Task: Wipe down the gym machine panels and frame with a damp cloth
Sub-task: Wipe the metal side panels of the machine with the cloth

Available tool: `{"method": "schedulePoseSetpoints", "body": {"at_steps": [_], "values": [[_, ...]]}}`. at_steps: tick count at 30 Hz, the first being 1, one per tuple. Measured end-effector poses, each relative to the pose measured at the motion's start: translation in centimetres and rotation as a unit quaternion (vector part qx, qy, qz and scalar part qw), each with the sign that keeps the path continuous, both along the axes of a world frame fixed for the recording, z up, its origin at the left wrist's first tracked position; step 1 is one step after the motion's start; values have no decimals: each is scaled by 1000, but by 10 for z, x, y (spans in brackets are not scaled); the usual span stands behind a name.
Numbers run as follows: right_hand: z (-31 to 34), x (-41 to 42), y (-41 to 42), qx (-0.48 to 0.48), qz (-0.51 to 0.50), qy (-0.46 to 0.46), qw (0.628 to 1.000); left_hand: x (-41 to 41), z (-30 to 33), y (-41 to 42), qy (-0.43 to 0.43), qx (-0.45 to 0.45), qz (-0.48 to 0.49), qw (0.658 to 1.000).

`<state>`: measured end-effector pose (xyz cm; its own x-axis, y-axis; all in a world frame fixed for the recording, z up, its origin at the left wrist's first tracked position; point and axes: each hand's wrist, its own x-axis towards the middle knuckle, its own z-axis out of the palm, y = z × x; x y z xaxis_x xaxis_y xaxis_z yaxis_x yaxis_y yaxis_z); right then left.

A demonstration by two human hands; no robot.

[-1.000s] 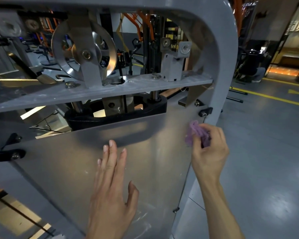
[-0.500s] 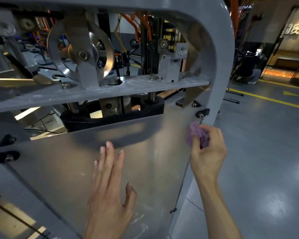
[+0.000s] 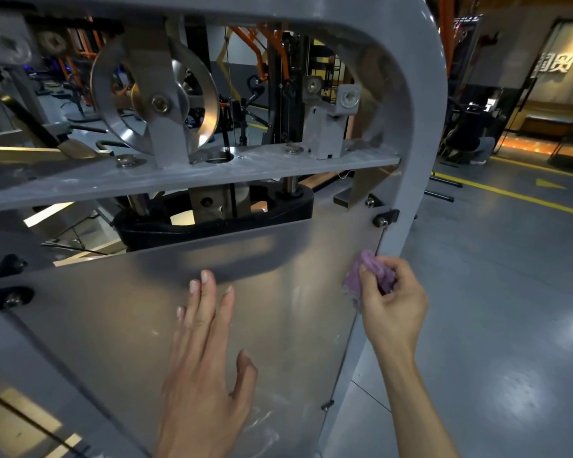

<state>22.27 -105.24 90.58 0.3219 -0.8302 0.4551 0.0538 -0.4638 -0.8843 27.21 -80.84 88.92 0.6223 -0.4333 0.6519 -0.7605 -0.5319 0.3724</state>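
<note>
**Cloth works down the panel's right edge**

A dim gym floor of polished grey concrete (image 3: 510,309) with yellow lane lines stretches off beyond the machine, orange racks showing through its open top; in front stands the translucent grey plastic guard panel (image 3: 278,325) set inside the curved pale-grey steel frame (image 3: 424,160); a silver spoked pulley wheel (image 3: 154,102) hangs above the flat grey crossbar (image 3: 212,180). The left hand (image 3: 205,368) lies flat on the panel, fingers straight and close together, thumb splayed out, seemingly steadying the sheet. The right hand (image 3: 391,299) has its fingers curled round a bunched purple cloth (image 3: 368,272), pinching it against the thumb; the cloth pokes out past the fingertips and touches the panel just beside the seam with the frame, below the black bracket (image 3: 386,218). Over the last second the cloth hand has slid slightly down that seam, away from the bracket, while the flat hand has barely shifted; so the stroke appears to be running downward along the edge. White smears (image 3: 262,424) below the left palm remain, suggesting most of the panel is yet to be wiped.
</note>
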Motion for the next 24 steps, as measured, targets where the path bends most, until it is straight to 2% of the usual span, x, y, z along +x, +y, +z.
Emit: {"method": "schedulePoseSetpoints", "body": {"at_steps": [3, 8, 14, 20, 24], "values": [[2, -1, -3, 39, 5, -11, 999, 0, 0, 1, -2, -1, -3, 1000], [40, 5, -20, 29, -30, -42, 998, 0, 0, 0, 1, -4, -2, 1000], [2, -4, -12, 81, -2, 15, 997, 1, -2, -2, 3, -4, -2, 1000], [39, 5, -18, 36, -24, -38, 998, 2, -3, -3, 1, -10, -2, 1000], [3, -3, -13, 66, -6, 18, 998, 1, -3, -5, 3, -12, 1, 1000]]}}
